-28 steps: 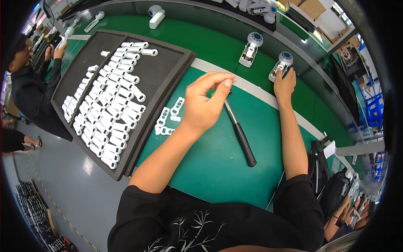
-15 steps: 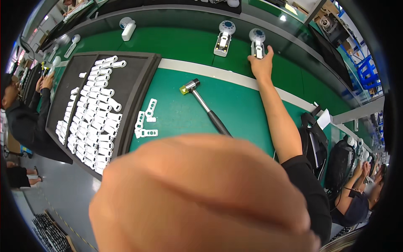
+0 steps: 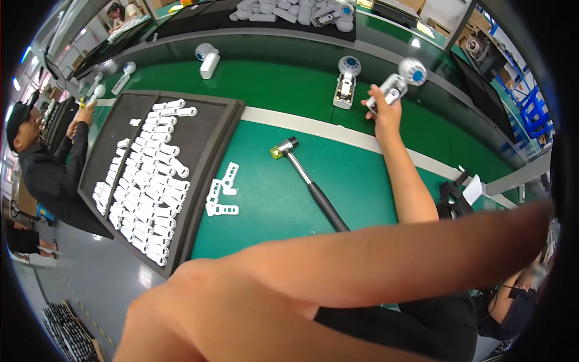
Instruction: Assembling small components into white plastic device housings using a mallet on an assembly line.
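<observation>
My right hand [image 3: 387, 120] grips a white device [image 3: 395, 87] by its body, its round head with a blue centre tilting up to the right above the green conveyor belt. Just left of that hand, a similar white device [image 3: 345, 89] lies on the belt. Large and very near the camera, my left hand [image 3: 259, 289] stretches a finger to the right with nothing visible in it; its other fingers are partly out of view. Beyond it a hammer [image 3: 310, 184] with a yellow face and black grip lies on the green mat, its handle end hidden.
A dark tray [image 3: 208, 130] of white plastic parts stands on the left. Several loose white pieces [image 3: 226, 210] lie beside it. Another white device [image 3: 209, 63] rests farther left on the belt. Black bags [image 3: 452, 196] are at right. A co-worker [image 3: 51, 163] stands at far left.
My right hand has lifted the device off the belt and tilted it. My left hand has gone from a closed shape to one with a finger stretched right. The view has shifted slightly.
</observation>
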A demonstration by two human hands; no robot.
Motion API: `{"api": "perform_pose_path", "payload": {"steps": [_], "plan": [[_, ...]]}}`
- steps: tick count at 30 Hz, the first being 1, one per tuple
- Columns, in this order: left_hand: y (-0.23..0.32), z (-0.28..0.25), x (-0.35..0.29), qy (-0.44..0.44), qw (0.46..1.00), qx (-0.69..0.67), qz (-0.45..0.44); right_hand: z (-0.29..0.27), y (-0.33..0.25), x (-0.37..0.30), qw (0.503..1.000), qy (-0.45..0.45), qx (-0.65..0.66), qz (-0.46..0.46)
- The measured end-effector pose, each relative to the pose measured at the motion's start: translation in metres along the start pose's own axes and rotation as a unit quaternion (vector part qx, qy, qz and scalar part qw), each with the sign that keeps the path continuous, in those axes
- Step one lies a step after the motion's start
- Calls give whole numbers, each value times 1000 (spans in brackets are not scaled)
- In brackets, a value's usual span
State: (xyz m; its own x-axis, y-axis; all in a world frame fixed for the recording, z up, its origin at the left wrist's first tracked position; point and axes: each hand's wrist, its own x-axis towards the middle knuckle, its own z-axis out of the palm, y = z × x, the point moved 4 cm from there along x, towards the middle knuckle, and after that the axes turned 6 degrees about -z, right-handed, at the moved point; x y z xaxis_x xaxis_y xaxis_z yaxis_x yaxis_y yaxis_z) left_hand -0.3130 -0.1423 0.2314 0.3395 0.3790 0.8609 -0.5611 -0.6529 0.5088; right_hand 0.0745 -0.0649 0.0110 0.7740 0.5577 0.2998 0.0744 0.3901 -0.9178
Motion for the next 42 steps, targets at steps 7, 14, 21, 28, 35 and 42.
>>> {"api": "perform_pose_path", "payload": {"steps": [7,14,21,28,35,42], "plan": [[4,21,4,43,999,-21,-10,23,21,6,993,-107,-33,-27],[-131,7,-41,54,984,-37,-168,-1,10,2,992,-100,66,-43],[-196,-16,-90,94,948,32,-302,18,5,-6,979,-142,85,-121],[-212,-23,-99,98,937,22,-333,20,2,-13,982,-148,57,-100],[-213,-23,-98,101,933,21,-345,19,9,-8,980,-155,70,-106],[-211,-23,-99,100,930,20,-352,20,10,-7,981,-144,68,-114]]}}
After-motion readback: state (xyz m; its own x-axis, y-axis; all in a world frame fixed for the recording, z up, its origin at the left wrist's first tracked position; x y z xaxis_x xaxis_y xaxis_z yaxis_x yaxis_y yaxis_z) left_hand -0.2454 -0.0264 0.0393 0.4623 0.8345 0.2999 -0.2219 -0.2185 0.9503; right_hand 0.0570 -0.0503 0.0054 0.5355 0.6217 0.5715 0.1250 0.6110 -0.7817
